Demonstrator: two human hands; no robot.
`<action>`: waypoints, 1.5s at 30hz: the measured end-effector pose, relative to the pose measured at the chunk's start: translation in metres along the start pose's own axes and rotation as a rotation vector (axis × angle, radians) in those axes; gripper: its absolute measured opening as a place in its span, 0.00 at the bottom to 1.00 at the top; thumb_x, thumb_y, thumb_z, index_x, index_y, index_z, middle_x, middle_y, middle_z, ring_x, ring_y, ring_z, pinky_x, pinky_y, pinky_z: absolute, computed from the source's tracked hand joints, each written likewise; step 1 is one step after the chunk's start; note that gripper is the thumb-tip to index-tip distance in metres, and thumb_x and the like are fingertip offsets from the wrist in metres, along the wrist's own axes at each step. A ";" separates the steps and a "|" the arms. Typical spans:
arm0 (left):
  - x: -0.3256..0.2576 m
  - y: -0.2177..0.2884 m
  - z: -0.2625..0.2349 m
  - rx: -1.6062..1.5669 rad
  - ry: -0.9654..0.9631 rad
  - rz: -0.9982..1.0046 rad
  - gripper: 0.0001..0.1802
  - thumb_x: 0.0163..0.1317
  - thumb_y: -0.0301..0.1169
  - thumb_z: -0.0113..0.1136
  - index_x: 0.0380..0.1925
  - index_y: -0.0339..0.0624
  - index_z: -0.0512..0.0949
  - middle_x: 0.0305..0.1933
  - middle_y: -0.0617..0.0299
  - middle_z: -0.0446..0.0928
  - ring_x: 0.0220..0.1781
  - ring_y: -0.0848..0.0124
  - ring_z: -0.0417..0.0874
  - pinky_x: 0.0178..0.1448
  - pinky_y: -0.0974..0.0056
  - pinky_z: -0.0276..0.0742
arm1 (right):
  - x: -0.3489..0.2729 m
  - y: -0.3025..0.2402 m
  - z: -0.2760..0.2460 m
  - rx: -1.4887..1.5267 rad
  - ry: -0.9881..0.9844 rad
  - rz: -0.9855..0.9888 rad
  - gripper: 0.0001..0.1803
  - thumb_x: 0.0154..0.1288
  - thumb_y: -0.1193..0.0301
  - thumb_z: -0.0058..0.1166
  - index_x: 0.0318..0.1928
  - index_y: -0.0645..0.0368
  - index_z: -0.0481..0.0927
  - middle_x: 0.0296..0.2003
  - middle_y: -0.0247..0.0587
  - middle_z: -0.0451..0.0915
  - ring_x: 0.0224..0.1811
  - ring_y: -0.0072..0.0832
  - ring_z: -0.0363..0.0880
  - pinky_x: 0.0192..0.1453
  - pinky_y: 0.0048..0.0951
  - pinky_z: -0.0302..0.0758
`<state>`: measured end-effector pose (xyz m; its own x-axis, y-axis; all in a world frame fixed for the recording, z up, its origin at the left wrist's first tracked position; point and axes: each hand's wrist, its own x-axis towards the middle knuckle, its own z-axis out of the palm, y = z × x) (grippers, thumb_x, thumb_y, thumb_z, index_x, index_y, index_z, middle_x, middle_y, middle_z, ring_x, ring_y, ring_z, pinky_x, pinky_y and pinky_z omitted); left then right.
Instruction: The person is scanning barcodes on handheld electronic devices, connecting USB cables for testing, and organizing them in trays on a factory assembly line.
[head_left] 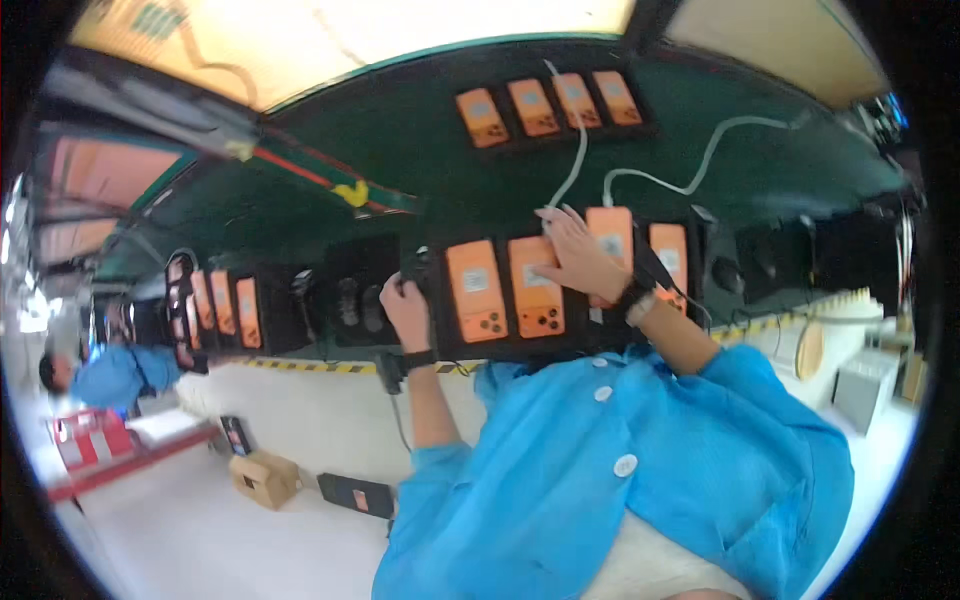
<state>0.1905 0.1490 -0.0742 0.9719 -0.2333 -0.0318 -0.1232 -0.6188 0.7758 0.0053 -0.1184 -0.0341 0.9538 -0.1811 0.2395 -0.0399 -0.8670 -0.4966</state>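
My right hand (590, 258) reaches over a row of orange phones. Its fingers are stretched out, their tips at the end of a white cable (570, 185), and its thumb lies on an orange phone (538, 305). Under and beside the palm is another orange phone (609, 222), partly covered, with a second white cable (650, 178) at its top edge. My left hand (405, 312) is closed, fingers curled by a small dark object (420, 264); what it grips is unclear. Between the hands lies an orange phone (476, 290); one more orange phone (668, 250) is right of my right hand.
Several orange phones lie in a dark tray (640, 128) farther back on the dark green bench (430, 130). More phones (222, 302) lie at the left. A yellow-and-black strip (310, 366) marks the front edge. A person in blue (115, 375) is at far left.
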 end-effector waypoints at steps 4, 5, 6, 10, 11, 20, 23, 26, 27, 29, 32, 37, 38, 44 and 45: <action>0.016 -0.096 0.036 -0.051 -0.323 -0.181 0.19 0.69 0.31 0.49 0.54 0.28 0.73 0.51 0.49 0.78 0.52 0.60 0.79 0.57 0.59 0.72 | -0.003 0.001 -0.001 0.027 -0.034 0.023 0.28 0.52 0.58 0.67 0.40 0.64 0.67 0.59 0.55 0.66 0.67 0.49 0.61 0.75 0.48 0.53; 0.018 -0.102 0.041 -0.297 -0.483 -0.327 0.22 0.66 0.31 0.51 0.56 0.28 0.71 0.51 0.48 0.78 0.51 0.61 0.79 0.57 0.60 0.73 | -0.002 0.004 -0.001 0.030 -0.032 0.010 0.28 0.51 0.58 0.68 0.40 0.63 0.66 0.60 0.54 0.65 0.67 0.49 0.61 0.74 0.47 0.54; 0.015 -0.113 0.045 -0.547 -0.631 -0.485 0.24 0.63 0.30 0.54 0.58 0.27 0.69 0.52 0.48 0.79 0.51 0.62 0.80 0.56 0.61 0.74 | -0.005 0.008 0.004 0.054 -0.010 -0.011 0.28 0.50 0.59 0.69 0.40 0.63 0.66 0.60 0.53 0.66 0.66 0.49 0.62 0.74 0.47 0.55; -0.003 -0.130 0.039 -0.612 -0.497 -0.424 0.25 0.64 0.29 0.54 0.60 0.28 0.67 0.53 0.51 0.77 0.51 0.66 0.78 0.56 0.64 0.74 | -0.006 -0.007 -0.002 0.061 -0.024 -0.033 0.28 0.51 0.59 0.69 0.40 0.63 0.66 0.60 0.52 0.66 0.65 0.49 0.62 0.74 0.47 0.55; -0.001 -0.088 0.050 -0.548 -0.510 -0.304 0.25 0.64 0.28 0.55 0.60 0.28 0.66 0.53 0.52 0.77 0.52 0.66 0.77 0.57 0.64 0.73 | -0.014 0.007 -0.006 0.027 -0.012 0.019 0.28 0.50 0.59 0.69 0.41 0.63 0.67 0.60 0.52 0.66 0.66 0.48 0.62 0.74 0.47 0.55; -0.047 0.073 -0.066 -0.481 -0.354 -0.260 0.11 0.65 0.31 0.59 0.41 0.38 0.70 0.22 0.64 0.72 0.19 0.76 0.72 0.22 0.68 0.69 | -0.009 0.001 0.002 0.038 -0.027 0.005 0.30 0.48 0.59 0.70 0.42 0.63 0.67 0.61 0.52 0.66 0.66 0.48 0.62 0.74 0.47 0.55; -0.073 0.113 -0.062 -0.443 -0.628 -0.342 0.13 0.65 0.36 0.61 0.38 0.38 0.73 0.19 0.67 0.72 0.18 0.78 0.72 0.21 0.71 0.67 | -0.007 0.002 0.000 0.027 -0.023 -0.004 0.29 0.48 0.60 0.70 0.42 0.64 0.69 0.60 0.52 0.67 0.67 0.48 0.61 0.73 0.46 0.55; -0.092 0.128 -0.034 -0.377 -0.836 -0.335 0.15 0.66 0.39 0.61 0.33 0.38 0.73 0.18 0.65 0.72 0.16 0.77 0.72 0.20 0.68 0.68 | -0.004 0.000 -0.003 0.037 -0.012 -0.008 0.28 0.48 0.61 0.69 0.43 0.65 0.70 0.59 0.52 0.68 0.68 0.48 0.61 0.73 0.46 0.55; -0.097 0.131 -0.026 -0.358 -0.901 -0.334 0.16 0.66 0.40 0.61 0.31 0.39 0.73 0.17 0.65 0.72 0.15 0.76 0.72 0.20 0.68 0.69 | -0.003 -0.002 -0.004 0.040 0.000 -0.003 0.29 0.48 0.62 0.69 0.44 0.66 0.70 0.59 0.53 0.68 0.67 0.48 0.62 0.73 0.47 0.55; -0.103 0.130 -0.013 -0.291 -0.957 -0.328 0.17 0.66 0.41 0.60 0.29 0.40 0.71 0.16 0.64 0.71 0.14 0.75 0.72 0.19 0.67 0.69 | -0.003 0.003 0.003 0.053 0.036 -0.032 0.28 0.49 0.62 0.67 0.44 0.66 0.70 0.58 0.54 0.69 0.67 0.49 0.63 0.73 0.47 0.56; -0.110 0.134 -0.005 -0.393 -0.957 -0.353 0.17 0.67 0.42 0.59 0.29 0.40 0.72 0.14 0.63 0.71 0.13 0.74 0.73 0.19 0.67 0.69 | -0.010 0.021 0.018 -0.023 0.124 -0.083 0.26 0.51 0.61 0.66 0.42 0.65 0.70 0.57 0.55 0.69 0.63 0.51 0.65 0.70 0.49 0.59; -0.111 0.131 -0.006 -0.349 -0.905 -0.334 0.17 0.68 0.41 0.57 0.27 0.39 0.74 0.14 0.63 0.72 0.14 0.72 0.73 0.19 0.65 0.71 | -0.013 0.009 0.009 -0.015 0.017 -0.014 0.27 0.50 0.65 0.63 0.46 0.69 0.71 0.58 0.58 0.68 0.65 0.52 0.64 0.72 0.48 0.58; -0.111 0.121 -0.005 -0.413 -0.918 -0.360 0.17 0.68 0.41 0.57 0.27 0.39 0.74 0.15 0.62 0.72 0.15 0.72 0.74 0.19 0.66 0.71 | -0.012 0.005 0.005 -0.031 0.034 -0.036 0.27 0.50 0.65 0.63 0.46 0.69 0.71 0.58 0.58 0.68 0.65 0.52 0.64 0.72 0.48 0.58; -0.059 0.093 -0.016 0.031 -0.175 0.039 0.30 0.60 0.48 0.63 0.49 0.31 0.74 0.39 0.34 0.81 0.46 0.39 0.82 0.43 0.45 0.76 | -0.018 -0.032 -0.013 -0.019 -0.060 0.098 0.26 0.54 0.69 0.61 0.52 0.68 0.70 0.57 0.55 0.68 0.65 0.50 0.64 0.69 0.46 0.61; -0.046 0.098 -0.021 0.009 -0.056 0.080 0.30 0.61 0.48 0.61 0.50 0.30 0.73 0.40 0.35 0.81 0.46 0.40 0.82 0.43 0.46 0.76 | -0.020 -0.034 -0.010 -0.023 -0.056 0.089 0.26 0.54 0.69 0.61 0.52 0.68 0.70 0.57 0.55 0.68 0.65 0.50 0.64 0.69 0.46 0.61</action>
<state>0.1381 0.1148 0.0168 0.9462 -0.3237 -0.0049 -0.2024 -0.6033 0.7714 -0.0152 -0.0895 -0.0136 0.9613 -0.2321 0.1484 -0.1312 -0.8593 -0.4943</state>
